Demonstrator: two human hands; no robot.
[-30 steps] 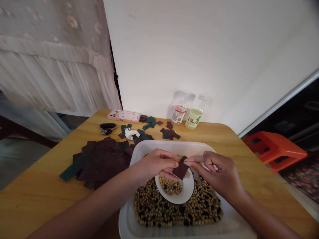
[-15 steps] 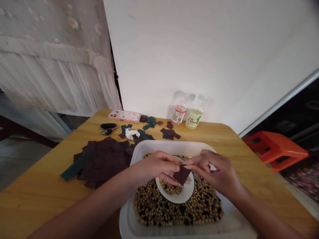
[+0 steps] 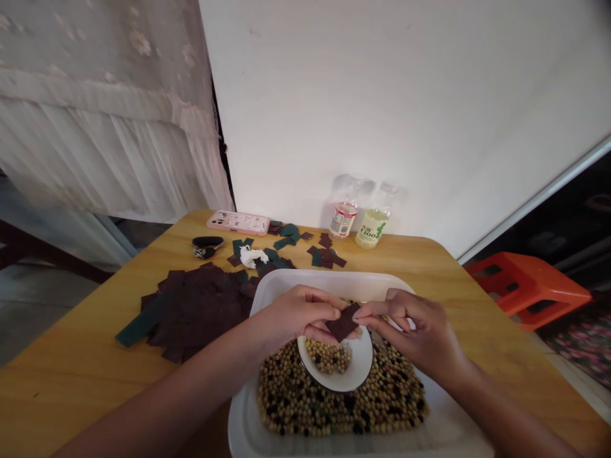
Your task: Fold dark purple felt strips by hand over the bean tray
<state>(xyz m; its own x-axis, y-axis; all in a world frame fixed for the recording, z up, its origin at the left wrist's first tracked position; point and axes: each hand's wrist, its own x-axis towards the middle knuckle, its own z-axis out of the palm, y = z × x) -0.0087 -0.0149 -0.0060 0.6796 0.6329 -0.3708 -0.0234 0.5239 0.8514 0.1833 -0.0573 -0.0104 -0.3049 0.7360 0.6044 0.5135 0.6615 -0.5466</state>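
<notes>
Between thumb and fingers, my left hand grips a dark brown square piece above a white bowl. My right hand is pinched at the piece's right corner; whether its fingertips hold anything else is too small to tell. Small beige and dark beads lie in the bowl. The bowl rests on many more beads inside a white plastic tub. Left of the tub is a large heap of dark brown pieces.
On the wooden table are a pink phone, keys, crumpled white tissue, scattered green and brown pieces and two bottles by the wall. An orange stool stands at the right.
The brown piece has tilted and risen slightly in my left hand, uncovering more of the bowl's beads. My right hand has stayed nearly in place.
</notes>
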